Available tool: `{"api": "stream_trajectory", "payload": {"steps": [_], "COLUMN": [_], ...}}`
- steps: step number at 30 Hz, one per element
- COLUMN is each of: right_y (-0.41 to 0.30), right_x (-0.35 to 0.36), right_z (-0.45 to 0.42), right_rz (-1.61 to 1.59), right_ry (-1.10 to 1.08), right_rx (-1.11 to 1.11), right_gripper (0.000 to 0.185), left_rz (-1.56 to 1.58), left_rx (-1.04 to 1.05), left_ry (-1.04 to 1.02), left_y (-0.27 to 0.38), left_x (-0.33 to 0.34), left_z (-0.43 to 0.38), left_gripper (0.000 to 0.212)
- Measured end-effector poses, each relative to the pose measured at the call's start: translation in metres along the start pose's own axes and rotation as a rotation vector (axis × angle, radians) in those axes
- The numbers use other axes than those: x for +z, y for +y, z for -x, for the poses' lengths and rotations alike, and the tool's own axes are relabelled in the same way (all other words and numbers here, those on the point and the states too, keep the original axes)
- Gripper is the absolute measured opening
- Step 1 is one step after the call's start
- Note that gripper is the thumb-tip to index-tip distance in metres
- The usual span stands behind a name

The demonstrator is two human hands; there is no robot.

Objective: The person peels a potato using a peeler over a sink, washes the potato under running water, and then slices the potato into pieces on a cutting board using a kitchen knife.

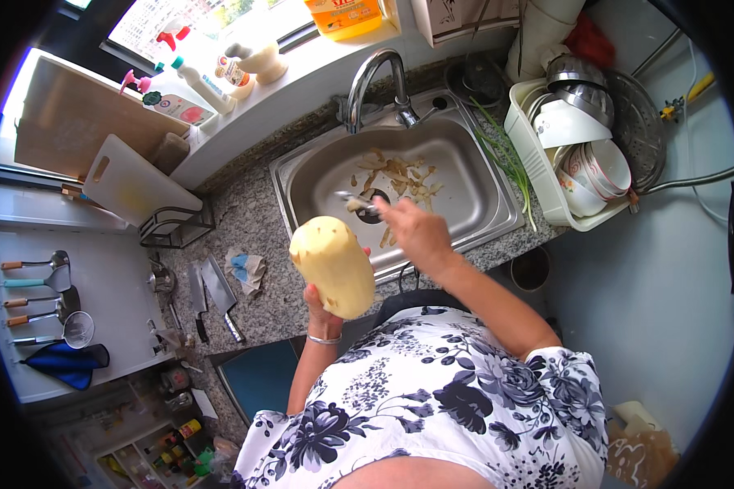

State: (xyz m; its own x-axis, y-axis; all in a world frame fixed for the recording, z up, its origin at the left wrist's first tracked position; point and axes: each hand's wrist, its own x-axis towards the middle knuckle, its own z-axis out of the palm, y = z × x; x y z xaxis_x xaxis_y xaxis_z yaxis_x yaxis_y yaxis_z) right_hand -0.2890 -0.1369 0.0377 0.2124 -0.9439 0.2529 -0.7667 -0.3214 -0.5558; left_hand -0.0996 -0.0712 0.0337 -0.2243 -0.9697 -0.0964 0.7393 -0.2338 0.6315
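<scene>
A large peeled potato (333, 266), pale yellow with a few brown spots, rests in my left hand (319, 307). My fingers wrap it from below and behind, partly hidden by it. My right hand (417, 235) grips a metal peeler (356, 200) just above the sink, apart from the potato. A bit of peel seems to cling to the peeler's head. Beneath the peeler is the stainless steel sink (465, 183), with brown peelings (397, 174) scattered over its floor and around the dark drain (373, 206).
A chrome faucet (358, 85) arches over the sink's back. Green onions (507, 165) lie along the right rim, beside a white dish rack (529, 165) of bowls. On the granite counter, left, are a cleaver (219, 287), a knife (197, 290) and a crumpled cloth (248, 269).
</scene>
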Motion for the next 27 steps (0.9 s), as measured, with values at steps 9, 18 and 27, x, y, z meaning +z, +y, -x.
{"api": "stream_trajectory", "payload": {"steps": [9, 18, 27], "right_y": [-0.031, -0.043, -0.008], "right_x": [-0.023, -0.047, -0.003], "right_z": [0.012, 0.014, 0.012], "right_rz": [-0.312, -0.377, -1.006], "right_ry": [0.144, 0.154, -0.125], "right_rx": [-0.187, -0.185, 0.397], "right_gripper": [0.039, 0.04, 0.036], "left_rz": [0.054, -0.081, 0.449], "left_rx": [-0.037, -0.103, -0.017], "left_ry": [0.05, 0.07, 0.134], "left_y": [0.005, 0.012, -0.017], "left_x": [0.0, -0.003, 0.018], "left_z": [-0.003, 0.003, -0.008], "left_gripper": [0.099, 0.101, 0.101]}}
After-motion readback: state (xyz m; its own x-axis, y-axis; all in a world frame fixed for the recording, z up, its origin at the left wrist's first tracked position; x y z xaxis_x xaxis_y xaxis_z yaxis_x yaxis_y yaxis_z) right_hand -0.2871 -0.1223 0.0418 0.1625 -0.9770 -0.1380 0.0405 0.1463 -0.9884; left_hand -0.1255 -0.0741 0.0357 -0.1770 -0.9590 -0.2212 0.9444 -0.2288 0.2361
